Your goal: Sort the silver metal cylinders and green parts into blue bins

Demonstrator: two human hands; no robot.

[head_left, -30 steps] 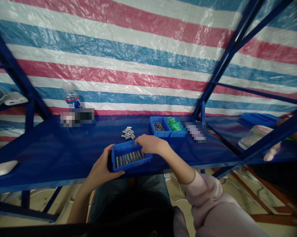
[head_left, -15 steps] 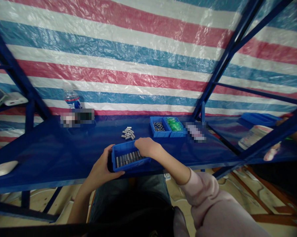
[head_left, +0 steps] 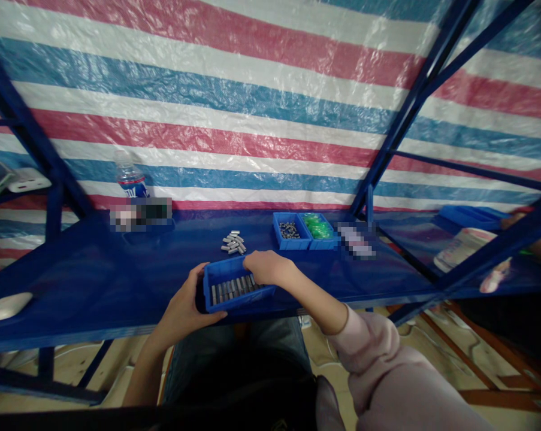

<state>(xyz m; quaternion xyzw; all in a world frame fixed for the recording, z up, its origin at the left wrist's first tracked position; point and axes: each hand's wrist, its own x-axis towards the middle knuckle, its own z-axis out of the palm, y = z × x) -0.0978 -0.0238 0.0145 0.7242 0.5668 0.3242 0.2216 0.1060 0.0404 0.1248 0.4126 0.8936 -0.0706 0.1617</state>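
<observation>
My left hand is wrapped round the left end of a blue plastic bin, its thumb along the near side. Inside the bin stands a row of several grey metal cylinders. Over the bin's right end, my right hand reaches in with the fingers bent down; the fingertips and whatever they hold are hidden. Just behind the bin lies a small pile of loose silver metal cylinders on the blue table.
Behind to the right are a bin of small metal parts and a bin of green pieces. A bottle stands at the back left, a white object at the left edge. Blue frame posts rise right; a co-worker's hand shows far right.
My right hand has shifted very slightly over the bin's right end. My left hand and the bin stay where they were.
</observation>
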